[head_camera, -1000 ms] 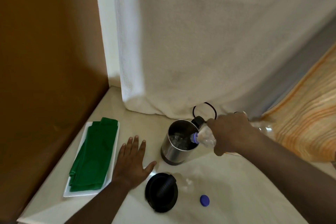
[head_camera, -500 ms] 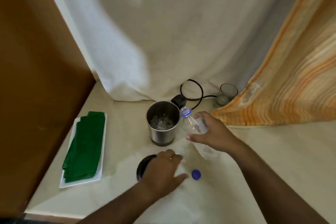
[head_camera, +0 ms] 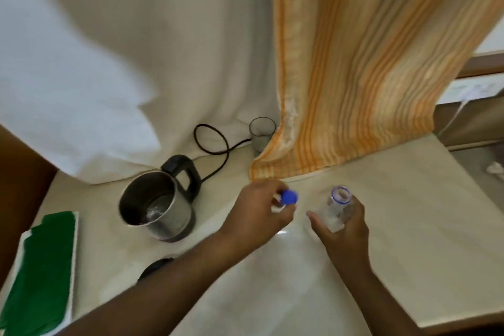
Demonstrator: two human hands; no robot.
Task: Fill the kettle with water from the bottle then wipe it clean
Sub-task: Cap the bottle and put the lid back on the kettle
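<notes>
Steel caught our eye first: the kettle [head_camera: 156, 206] stood open on the pale counter [head_camera: 409, 213], upright, with water glinting at its bottom and its black handle [head_camera: 188, 174] turned toward the back. A black cord [head_camera: 215, 144] looped behind it toward a small drinking glass [head_camera: 261, 133], which stood at the hem of an orange striped cloth [head_camera: 368, 76]. White fabric [head_camera: 95, 63] hung behind the kettle.

We saw the left hand [head_camera: 256, 218] just to the right of the kettle, its fingers pinched together on the blue cap [head_camera: 289, 196], which it held above the counter. Near it, the right hand [head_camera: 343, 224] was wrapped around the clear bottle [head_camera: 338, 207], holding it upright with its open, blue-ringed mouth on top. The cap and the bottle mouth were apart, at about the same height. We could not tell how much water was in the bottle, as it was blurred.

At the left edge lay the green cloth [head_camera: 41, 267], folded on a white tray [head_camera: 72, 281], well apart from both hands. Below the kettle a dark round object [head_camera: 155, 266] showed partly from behind the left forearm; we took it for the kettle's lid but could not see it clearly.
</notes>
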